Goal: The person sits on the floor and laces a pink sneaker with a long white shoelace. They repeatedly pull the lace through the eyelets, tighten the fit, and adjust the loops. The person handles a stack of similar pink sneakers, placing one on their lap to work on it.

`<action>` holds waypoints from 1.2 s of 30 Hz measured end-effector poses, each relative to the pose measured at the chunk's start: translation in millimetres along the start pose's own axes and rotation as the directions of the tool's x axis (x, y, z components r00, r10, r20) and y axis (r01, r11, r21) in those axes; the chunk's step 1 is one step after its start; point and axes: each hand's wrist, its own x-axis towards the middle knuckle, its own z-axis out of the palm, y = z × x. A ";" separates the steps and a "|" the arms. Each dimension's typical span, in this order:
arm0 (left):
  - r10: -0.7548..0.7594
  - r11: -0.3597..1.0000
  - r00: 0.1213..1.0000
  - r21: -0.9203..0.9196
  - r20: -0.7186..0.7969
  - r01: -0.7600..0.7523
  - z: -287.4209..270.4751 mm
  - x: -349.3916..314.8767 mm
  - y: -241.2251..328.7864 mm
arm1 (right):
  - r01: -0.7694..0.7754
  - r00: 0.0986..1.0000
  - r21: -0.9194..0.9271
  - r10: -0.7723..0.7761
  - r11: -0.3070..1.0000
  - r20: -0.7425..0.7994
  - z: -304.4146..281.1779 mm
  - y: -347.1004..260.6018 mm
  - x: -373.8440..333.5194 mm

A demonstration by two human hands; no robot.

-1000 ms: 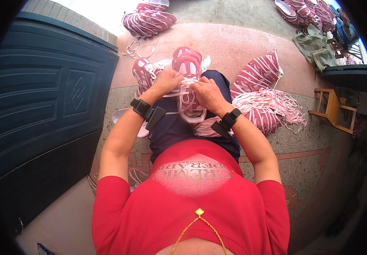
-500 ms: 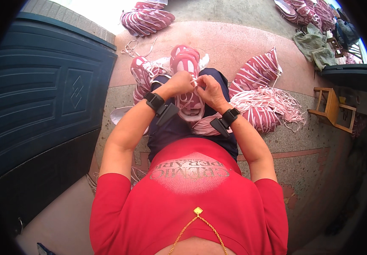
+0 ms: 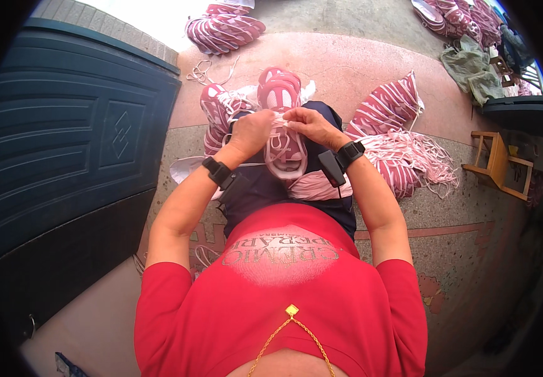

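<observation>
A pink and white sneaker (image 3: 286, 157) rests on my lap between my thighs, its opening toward me and its toe pointing away. My left hand (image 3: 252, 133) is closed at the left side of its lacing; the fingertips are partly hidden. My right hand (image 3: 314, 127) bends over the lacing from the right, thumb and fingers pinching the white shoelace (image 3: 279, 119). The two hands almost meet over the lace. Just left of them, another laced pink sneaker (image 3: 216, 103) lies by my knee. A hank of pale pink laces (image 3: 318, 187) hangs across my right thigh.
Bundled striped pink shoe pieces (image 3: 384, 107) and a heap of loose laces (image 3: 410, 154) lie to the right. Another bundle (image 3: 224, 30) sits ahead. A dark blue door (image 3: 76, 119) stands left; a small wooden stool (image 3: 498, 163) lies right.
My left hand has moved slightly left and toward me. My right hand has flattened over the lacing, its fingers reaching further left. The view has shifted a little.
</observation>
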 end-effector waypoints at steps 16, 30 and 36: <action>0.472 0.749 0.832 0.364 0.292 -0.553 -53.9 -56.2 -29.1 | 0.234 0.806 -0.859 -0.585 0.456 -0.091 33.5 -10.7 -18.1; -0.018 1.000 0.974 -0.012 0.228 0.021 -0.4 19.8 -46.1 | -0.181 0.932 -0.875 -0.205 0.449 -0.298 60.5 -22.2 -32.4; 0.150 0.944 0.967 0.263 0.205 -0.202 -7.6 18.8 -37.9 | -0.126 0.948 -0.915 -0.226 0.383 -0.225 55.8 -16.8 -29.6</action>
